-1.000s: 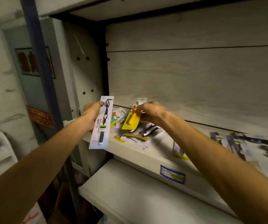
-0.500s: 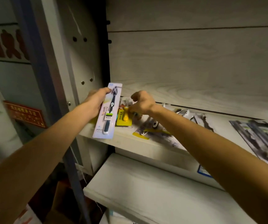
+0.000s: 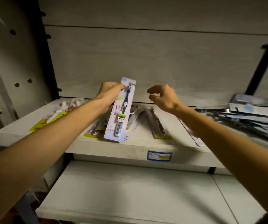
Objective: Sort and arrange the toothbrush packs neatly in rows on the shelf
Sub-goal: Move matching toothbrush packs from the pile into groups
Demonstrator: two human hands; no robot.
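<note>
While the left hand [image 3: 109, 96] is pinching a dark toothbrush pack [image 3: 120, 110] upright above the shelf [image 3: 130, 146], the right hand [image 3: 163, 97] is hovering beside it, fingers loosely curled and empty, probably needing a row spot next.

Bare shelf [image 3: 177, 126] strip between blurred middle packs [image 3: 147, 118] and right pile [image 3: 251, 117] (overlapping); yellow packs [image 3: 52, 117] crowd left end.

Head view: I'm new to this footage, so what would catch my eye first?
The pale toothbrush pack, held up in the left hand at the centre. Beside it, the right hand hovers with nothing in it. Loose packs lie scattered on the shelf, with a pile at the right.
</note>
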